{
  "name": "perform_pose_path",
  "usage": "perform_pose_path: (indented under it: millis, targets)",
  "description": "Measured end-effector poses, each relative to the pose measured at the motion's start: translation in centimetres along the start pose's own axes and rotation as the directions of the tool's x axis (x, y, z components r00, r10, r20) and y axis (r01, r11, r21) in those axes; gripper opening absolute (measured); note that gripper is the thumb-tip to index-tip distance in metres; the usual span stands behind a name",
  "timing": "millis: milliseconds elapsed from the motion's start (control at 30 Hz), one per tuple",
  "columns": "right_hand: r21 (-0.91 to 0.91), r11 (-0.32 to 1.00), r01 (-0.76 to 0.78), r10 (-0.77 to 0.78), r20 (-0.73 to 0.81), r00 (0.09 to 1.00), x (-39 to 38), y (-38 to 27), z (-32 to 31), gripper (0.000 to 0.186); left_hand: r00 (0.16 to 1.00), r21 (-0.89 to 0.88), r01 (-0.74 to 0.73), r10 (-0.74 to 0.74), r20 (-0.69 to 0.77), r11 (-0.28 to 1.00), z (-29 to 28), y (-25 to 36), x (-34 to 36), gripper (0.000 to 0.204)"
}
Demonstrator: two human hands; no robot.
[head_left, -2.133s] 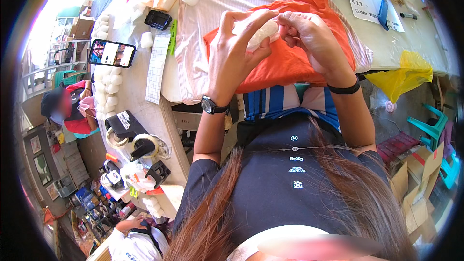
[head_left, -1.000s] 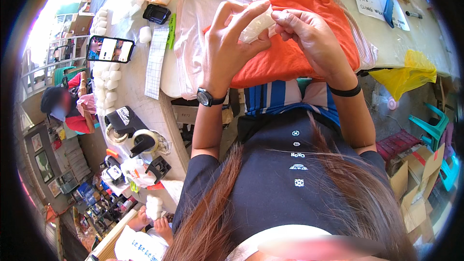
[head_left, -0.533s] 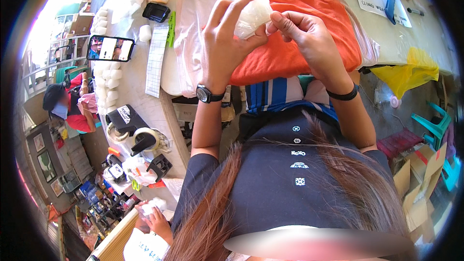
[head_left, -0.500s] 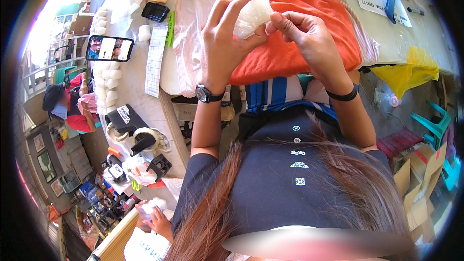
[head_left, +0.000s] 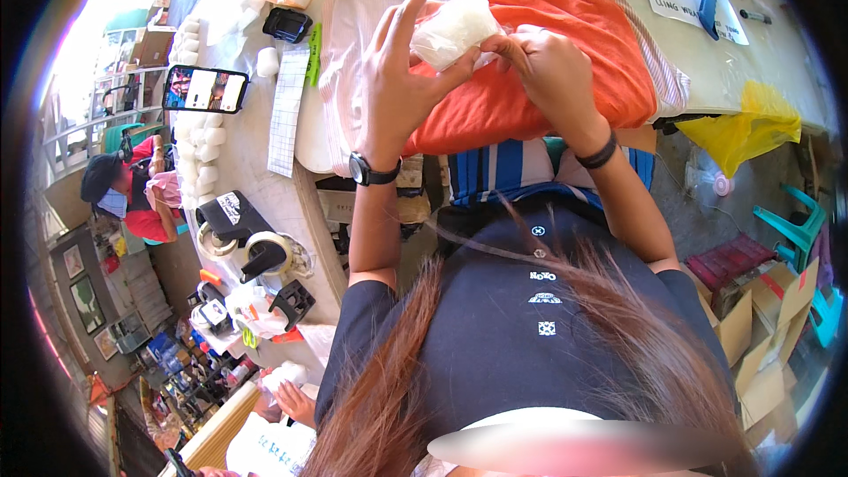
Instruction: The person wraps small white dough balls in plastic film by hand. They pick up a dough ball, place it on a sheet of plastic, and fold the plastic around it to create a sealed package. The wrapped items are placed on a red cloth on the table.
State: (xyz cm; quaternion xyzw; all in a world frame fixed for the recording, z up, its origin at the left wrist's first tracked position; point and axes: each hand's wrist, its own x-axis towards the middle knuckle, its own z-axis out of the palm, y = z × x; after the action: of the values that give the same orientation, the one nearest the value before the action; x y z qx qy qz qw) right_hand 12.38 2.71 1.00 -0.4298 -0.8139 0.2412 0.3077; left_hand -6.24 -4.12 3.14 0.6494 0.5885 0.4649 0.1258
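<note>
Pinching a white wad (head_left: pixel 455 28) between left hand (head_left: pixel 402 93) and right hand (head_left: pixel 548 66) above the orange cloth (head_left: pixel 530 97), at twelve o'clock, both grips are closing on something seemingly light, soft and squashy, best held by its edges.

Two seconds back both hands were pressed low into the orange cloth (head_left: pixel 530 62), fingers curled around a white lump half buried in its folds. Since then the left hand (head_left: pixel 402 79) rose and opened out, its fingers spreading upward, and the white plastic-wrapped bundle (head_left: pixel 455 28) came free of the cloth and was lifted up between thumb and fingers. The right hand (head_left: pixel 543 75) shifted from gripping the cloth to pinching the bundle's right edge. At the lower left another person's hand (head_left: pixel 296 402) came into view beside a white sheet
</note>
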Motion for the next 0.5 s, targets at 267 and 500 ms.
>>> perform_pose_path:
  millis: [267, 500]
  targets:
    - [0.434, 0.900, 0.022, 0.064, -0.182, 0.981, 1.0, 4.1, -2.6, 0.022, 0.978, -0.312, 0.207, -0.198, 0.062, 0.927, 3.0, -0.7, -2.2, 0.085]
    - [0.430, 0.858, -0.282, 0.457, -0.386, 0.801, 7.8, 10.0, -6.9, 0.027, 1.000, 0.154, 0.023, -0.020, -0.019, 0.988, 4.7, 1.3, 0.1, 0.091]
